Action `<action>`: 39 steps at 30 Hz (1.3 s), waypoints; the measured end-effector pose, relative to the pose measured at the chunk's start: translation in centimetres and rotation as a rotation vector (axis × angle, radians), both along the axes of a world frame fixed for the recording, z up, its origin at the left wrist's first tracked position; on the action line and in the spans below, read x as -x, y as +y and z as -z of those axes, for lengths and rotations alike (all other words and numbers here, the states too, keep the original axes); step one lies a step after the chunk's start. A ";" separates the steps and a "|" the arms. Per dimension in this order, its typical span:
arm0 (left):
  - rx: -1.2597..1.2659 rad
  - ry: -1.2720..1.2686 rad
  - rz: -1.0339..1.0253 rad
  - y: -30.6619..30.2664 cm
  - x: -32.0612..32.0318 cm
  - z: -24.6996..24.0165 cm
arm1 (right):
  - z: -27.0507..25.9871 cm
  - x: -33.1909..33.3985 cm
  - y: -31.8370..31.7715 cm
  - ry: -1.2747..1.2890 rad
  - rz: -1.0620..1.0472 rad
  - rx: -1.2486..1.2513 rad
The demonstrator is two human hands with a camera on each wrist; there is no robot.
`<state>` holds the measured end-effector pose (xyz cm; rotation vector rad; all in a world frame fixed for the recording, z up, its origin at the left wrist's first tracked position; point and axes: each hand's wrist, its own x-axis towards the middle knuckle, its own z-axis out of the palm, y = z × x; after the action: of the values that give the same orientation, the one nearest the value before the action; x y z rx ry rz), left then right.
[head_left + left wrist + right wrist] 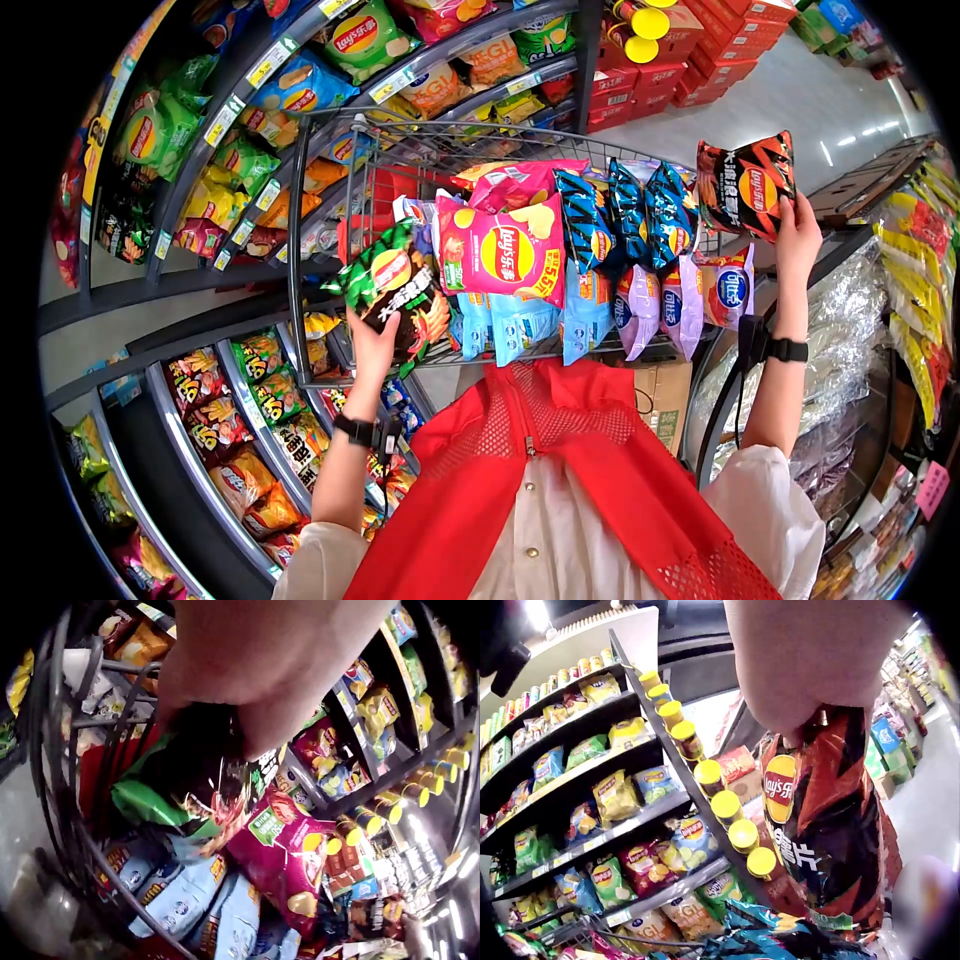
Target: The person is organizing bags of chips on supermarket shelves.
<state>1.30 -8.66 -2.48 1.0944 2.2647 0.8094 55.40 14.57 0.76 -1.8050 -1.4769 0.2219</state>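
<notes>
Head: the left hand's (371, 348) grip pinches a green-and-black bag (400, 272) at the shopping cart's (296, 250) left end — the right hand's (798, 238) pinches a black-and-red bag (735, 190) at its right. Left wrist: a pink bag (277, 859) lies just beside the green-and-black bag. Right wrist: the black-and-red bag hangs near teal bags (776, 937).

Shelves (170, 440), glossy grey floor (795, 125)
Shelves left of the left hand (372, 348); floor, light-streaked, beyond the right hand (797, 235).
</notes>
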 end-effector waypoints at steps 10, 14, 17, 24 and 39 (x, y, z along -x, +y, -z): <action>-0.168 0.786 0.584 7.8 -4.5 -4.9 | -6.4 0.3 -6.5 0.367 -0.243 0.160; -0.111 0.628 0.936 13.3 -8.7 -3.9 | -7.5 2.1 -7.9 0.567 -0.362 0.316; 0.209 0.596 1.036 16.3 -9.2 -1.9 | -7.3 3.2 -9.2 0.506 -0.413 0.372; 0.643 0.427 1.137 14.9 -11.2 -5.8 | -5.0 5.0 -12.0 0.322 -0.515 0.440; 0.213 0.314 1.321 7.3 -10.5 -3.7 | -5.4 7.6 -10.8 0.151 -0.621 0.453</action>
<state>11.82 -1.31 1.22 2.2272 1.2331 -0.1624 47.80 3.74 6.14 -1.5495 -1.9471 1.0483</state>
